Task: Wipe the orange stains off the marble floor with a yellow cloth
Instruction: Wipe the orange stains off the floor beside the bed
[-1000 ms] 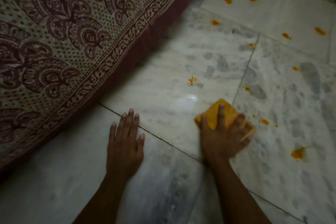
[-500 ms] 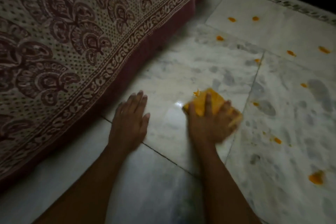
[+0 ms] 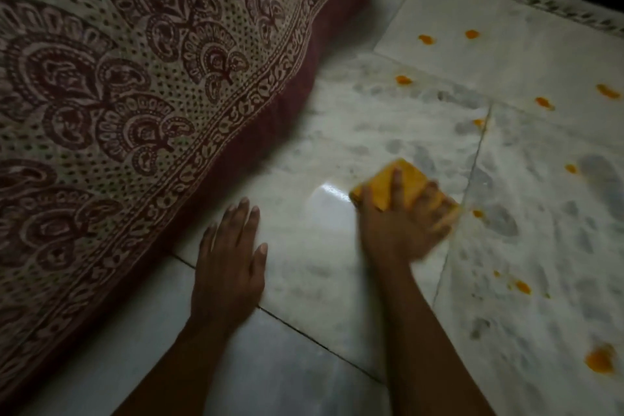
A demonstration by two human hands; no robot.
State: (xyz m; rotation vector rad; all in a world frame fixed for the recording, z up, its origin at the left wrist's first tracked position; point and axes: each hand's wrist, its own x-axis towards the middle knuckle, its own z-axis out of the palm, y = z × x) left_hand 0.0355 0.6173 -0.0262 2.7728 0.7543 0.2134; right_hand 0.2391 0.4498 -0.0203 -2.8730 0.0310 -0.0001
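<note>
One stain [image 3: 408, 179] fewer (beneath cloth [image 3: 407, 187]).

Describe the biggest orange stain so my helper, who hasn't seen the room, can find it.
Start at the right hand pressing the yellow cloth on the marble floor. Look toward the frame's lower right corner: the stain lies there, broader and blotchier than the small dots elsewhere.

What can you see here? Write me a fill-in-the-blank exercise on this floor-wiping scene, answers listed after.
1. The right hand presses a ____ cloth on the marble floor.
2. The left hand lies flat on the ____.
3. The stains left on the marble are ____ in colour.
4. The patterned bedspread hangs on the person's ____ side.

Answers: yellow; floor; orange; left
</note>
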